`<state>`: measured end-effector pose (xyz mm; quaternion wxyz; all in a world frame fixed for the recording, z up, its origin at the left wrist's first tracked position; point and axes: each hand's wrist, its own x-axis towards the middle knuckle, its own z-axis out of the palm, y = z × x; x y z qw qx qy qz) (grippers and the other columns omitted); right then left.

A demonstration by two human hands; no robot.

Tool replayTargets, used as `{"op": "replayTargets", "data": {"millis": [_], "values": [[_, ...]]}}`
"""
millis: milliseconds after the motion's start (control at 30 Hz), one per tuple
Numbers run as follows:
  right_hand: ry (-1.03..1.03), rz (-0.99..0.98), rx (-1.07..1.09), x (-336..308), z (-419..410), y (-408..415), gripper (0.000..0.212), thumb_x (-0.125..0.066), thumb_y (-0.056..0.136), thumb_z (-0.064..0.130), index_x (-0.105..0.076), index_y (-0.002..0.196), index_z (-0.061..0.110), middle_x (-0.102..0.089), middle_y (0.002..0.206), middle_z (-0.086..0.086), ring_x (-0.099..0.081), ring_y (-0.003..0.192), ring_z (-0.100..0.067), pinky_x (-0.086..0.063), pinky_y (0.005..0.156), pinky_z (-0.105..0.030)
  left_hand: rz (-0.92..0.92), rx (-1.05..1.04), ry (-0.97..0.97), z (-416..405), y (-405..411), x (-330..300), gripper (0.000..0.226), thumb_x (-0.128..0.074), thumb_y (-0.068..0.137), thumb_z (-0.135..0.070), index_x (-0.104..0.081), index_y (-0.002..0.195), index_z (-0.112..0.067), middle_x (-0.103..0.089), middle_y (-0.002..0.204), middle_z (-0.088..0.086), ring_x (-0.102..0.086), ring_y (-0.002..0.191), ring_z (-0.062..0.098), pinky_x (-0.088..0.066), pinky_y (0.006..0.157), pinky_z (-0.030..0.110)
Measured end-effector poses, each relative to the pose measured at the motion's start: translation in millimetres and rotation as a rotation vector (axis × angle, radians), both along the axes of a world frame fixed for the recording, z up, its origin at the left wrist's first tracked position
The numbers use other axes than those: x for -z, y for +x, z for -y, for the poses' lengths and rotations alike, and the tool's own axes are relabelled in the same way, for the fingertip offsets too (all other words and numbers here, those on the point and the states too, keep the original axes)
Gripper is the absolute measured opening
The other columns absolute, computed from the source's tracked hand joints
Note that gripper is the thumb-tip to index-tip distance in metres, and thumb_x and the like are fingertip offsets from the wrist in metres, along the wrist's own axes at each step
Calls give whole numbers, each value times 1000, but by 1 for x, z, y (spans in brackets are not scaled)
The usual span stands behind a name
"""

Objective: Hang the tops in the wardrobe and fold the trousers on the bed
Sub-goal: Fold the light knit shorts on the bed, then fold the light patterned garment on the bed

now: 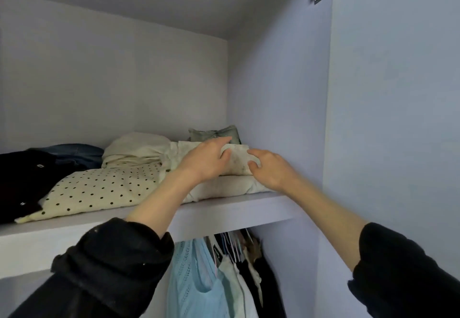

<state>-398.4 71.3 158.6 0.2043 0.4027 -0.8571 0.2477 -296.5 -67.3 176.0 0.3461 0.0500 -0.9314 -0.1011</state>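
Both my hands reach onto the wardrobe's upper shelf (224, 212). A folded cream garment with faint marks (237, 159) lies on top of a white folded piece (231, 187) at the shelf's right end. My left hand (206, 161) rests on the cream garment's left side, fingers extended over its top. From the right, my right hand (267, 168) touches the same garment with loosely curled fingers. Below the shelf hang several tops, among them a light blue knitted one (193, 275).
A cream polka-dot garment (104, 189), a black garment (22, 181), folded blue denim (74, 152), a cream pile (139, 148) and a grey-green denim piece (215, 132) share the shelf. The wardrobe's side panel (278, 93) and open door (398, 118) stand close on the right.
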Motion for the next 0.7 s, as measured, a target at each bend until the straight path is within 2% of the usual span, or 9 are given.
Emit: {"op": "replayTargets", "data": {"millis": [133, 233, 300, 433, 567, 700], "values": [[-57, 50, 105, 27, -56, 54, 42, -41, 98, 27, -42, 139, 21, -51, 136, -6, -48, 123, -26, -40, 101, -35, -137, 181, 42, -36, 32, 39, 40, -43, 98, -24, -44, 138, -19, -47, 140, 5, -43, 128, 21, -33, 102, 30], [-194, 229, 178, 66, -103, 102, 37, -42, 97, 27, -47, 133, 21, -58, 126, -4, -55, 112, -21, -43, 91, -26, -135, 302, 180, -65, 54, 87, 35, -42, 98, -22, -50, 132, -19, -54, 131, 5, -50, 119, 20, -39, 97, 31], [-271, 327, 232, 95, -132, 138, 33, -44, 97, 25, -52, 129, 21, -62, 119, -2, -58, 107, -19, -42, 87, -23, -67, 402, 256, -88, 68, 119, 33, -43, 98, -21, -52, 129, -19, -57, 127, 3, -53, 112, 15, -41, 94, 28], [-326, 493, 334, 149, -201, 207, 27, -48, 96, 24, -59, 119, 18, -67, 108, -4, -63, 101, -20, -46, 94, -30, 77, 575, 330, -149, 101, 171, 28, -48, 96, -16, -60, 122, -15, -64, 116, 4, -59, 103, 16, -40, 87, 20], [-362, 627, 495, 198, -284, 275, 14, -49, 96, 22, -62, 101, 21, -68, 90, 0, -66, 81, -17, -48, 71, -21, 292, 783, 421, -227, 138, 217, 23, -50, 96, -14, -64, 114, -16, -66, 105, -1, -61, 96, 14, -39, 78, 9], [-391, 681, 712, 240, -385, 347, 22, -48, 96, 15, -65, 100, 2, -68, 96, -14, -64, 77, -19, -45, 64, -18, 463, 1002, 434, -330, 174, 256, 23, -51, 95, -12, -64, 113, -16, -65, 103, -1, -61, 90, 16, -41, 78, 12]]}}
